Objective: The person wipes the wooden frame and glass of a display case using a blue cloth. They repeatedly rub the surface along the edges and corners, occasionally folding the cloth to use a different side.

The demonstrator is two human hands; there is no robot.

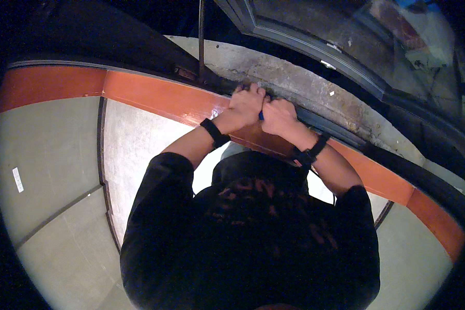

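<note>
My left hand and my right hand are side by side at the dark channel of a window frame, above the orange-red painted sill. The fingers of my left hand curl over the far edge of the frame; what lies beneath them is hidden. My right hand is closed like a fist, thumb side against the left. A small blue object shows between the two hands at the edge of the right one, mostly covered, so its kind is unclear. Both wrists wear black bands.
Past the frame runs a rough concrete ledge with small white scraps. A glazed window sash stands at the upper right, and a thin upright metal bar rises left of my hands. Grey-green panels lie below the sill.
</note>
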